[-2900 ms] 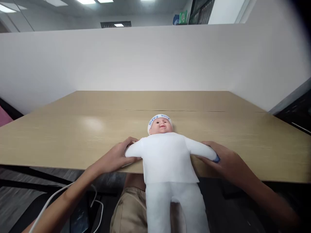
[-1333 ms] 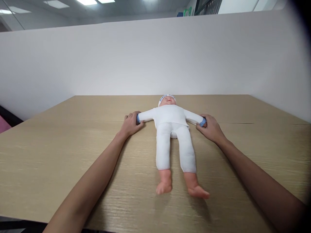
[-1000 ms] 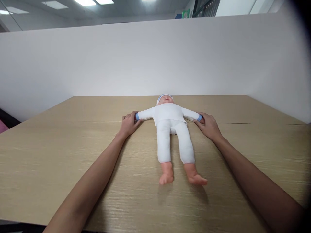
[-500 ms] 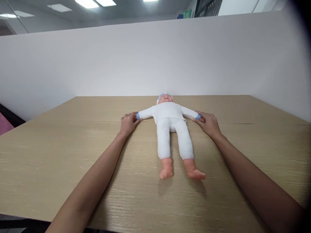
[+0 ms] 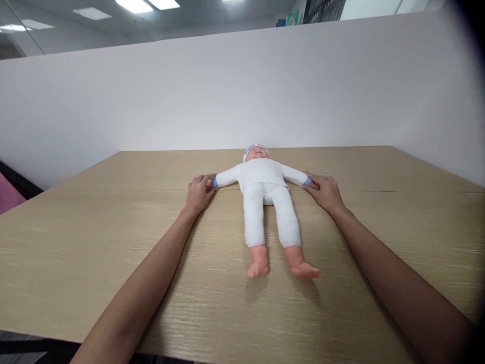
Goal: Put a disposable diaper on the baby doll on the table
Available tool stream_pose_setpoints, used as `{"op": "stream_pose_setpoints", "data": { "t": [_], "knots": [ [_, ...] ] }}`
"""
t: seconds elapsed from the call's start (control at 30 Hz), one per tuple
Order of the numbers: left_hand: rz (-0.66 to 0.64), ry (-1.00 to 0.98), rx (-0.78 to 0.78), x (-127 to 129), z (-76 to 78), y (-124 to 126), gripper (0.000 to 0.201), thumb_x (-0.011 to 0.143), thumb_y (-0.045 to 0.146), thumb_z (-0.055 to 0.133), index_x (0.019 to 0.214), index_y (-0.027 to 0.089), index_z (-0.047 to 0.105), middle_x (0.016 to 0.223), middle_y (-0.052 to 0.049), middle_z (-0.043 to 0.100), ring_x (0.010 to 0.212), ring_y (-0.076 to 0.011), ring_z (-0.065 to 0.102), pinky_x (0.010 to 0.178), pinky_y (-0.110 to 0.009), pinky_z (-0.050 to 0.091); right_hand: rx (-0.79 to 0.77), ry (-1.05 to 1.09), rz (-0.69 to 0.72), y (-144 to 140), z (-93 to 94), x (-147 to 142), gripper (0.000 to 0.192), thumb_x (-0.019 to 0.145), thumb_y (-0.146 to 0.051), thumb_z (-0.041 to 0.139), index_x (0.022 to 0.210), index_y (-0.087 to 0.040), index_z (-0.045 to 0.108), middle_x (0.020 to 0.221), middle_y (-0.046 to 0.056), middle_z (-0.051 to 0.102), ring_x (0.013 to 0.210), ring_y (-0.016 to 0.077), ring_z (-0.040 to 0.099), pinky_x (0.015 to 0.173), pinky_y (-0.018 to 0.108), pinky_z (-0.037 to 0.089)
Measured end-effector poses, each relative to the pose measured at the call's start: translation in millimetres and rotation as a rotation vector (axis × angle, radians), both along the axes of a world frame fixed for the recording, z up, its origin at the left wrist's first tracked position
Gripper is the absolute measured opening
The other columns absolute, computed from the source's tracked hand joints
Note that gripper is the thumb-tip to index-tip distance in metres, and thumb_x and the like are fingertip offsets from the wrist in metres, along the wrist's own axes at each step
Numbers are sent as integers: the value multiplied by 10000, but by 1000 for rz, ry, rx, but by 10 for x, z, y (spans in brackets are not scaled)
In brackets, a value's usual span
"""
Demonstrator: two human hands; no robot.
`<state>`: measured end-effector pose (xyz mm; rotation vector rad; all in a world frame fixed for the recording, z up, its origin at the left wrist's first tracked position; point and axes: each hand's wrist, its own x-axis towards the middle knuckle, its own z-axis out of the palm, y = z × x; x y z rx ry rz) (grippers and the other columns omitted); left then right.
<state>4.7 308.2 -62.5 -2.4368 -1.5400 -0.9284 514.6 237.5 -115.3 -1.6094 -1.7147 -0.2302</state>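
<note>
A baby doll (image 5: 261, 174) in a white top and white trousers lies on its back on the wooden table (image 5: 113, 242). Its head, in a white cap with blue lettering (image 5: 256, 147), points to the far side, and its bare feet (image 5: 258, 263) point towards me. Both doll arms are stretched out sideways, with blue cuffs at the wrists. My left hand (image 5: 197, 192) is closed around the doll's hand on the left, just past the cuff. On the other side my right hand (image 5: 326, 193) grips the doll's other hand between thumb and fingers.
A white partition wall (image 5: 242, 96) rises behind the table and along its right side. Something pink (image 5: 9, 194) with a black edge is beyond the table at the left. A thin seam runs across the tabletop near the doll's arms.
Almost nothing differs. The view has shifted very slightly, while both hands stay closed on the doll's hands and the doll lies in the same pose.
</note>
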Motion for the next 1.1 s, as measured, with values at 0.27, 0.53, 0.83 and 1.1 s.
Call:
{"op": "stream_pose_setpoints", "data": {
  "t": [0.27,0.53,0.83,1.1],
  "knots": [
    [-15,-13,2,-23,-15,31,485,1001,340,790,1479,276,731,1312,-127,785,1211,-357,679,1036,-459,520,7,47,27,-27,20,-13,658,952,-474,786,1529,-161,748,1279,196,850,1123,412,742,1077,582,541],
    [-54,-61,10,-33,-39,38,492,983,303,792,1470,261,740,1313,-116,776,1184,-343,674,1057,-466,541,2,73,21,-48,22,12,573,943,-523,790,1409,-188,799,1336,194,833,1207,426,733,1110,592,521],
    [-51,-62,-34,-29,-16,-4,506,984,311,766,1485,250,729,1364,-137,736,1239,-344,656,1112,-484,533,-20,59,8,-75,40,8,543,960,-622,752,1290,-197,819,1261,204,844,1157,425,732,1071,576,526],
    [-51,-67,-56,-11,7,-21,507,985,318,757,1487,258,720,1419,-141,719,1293,-350,644,1139,-500,515,-41,35,0,-74,60,7,520,966,-635,740,1280,-226,812,1277,192,841,1176,441,718,1074,586,517]
  ]
}}
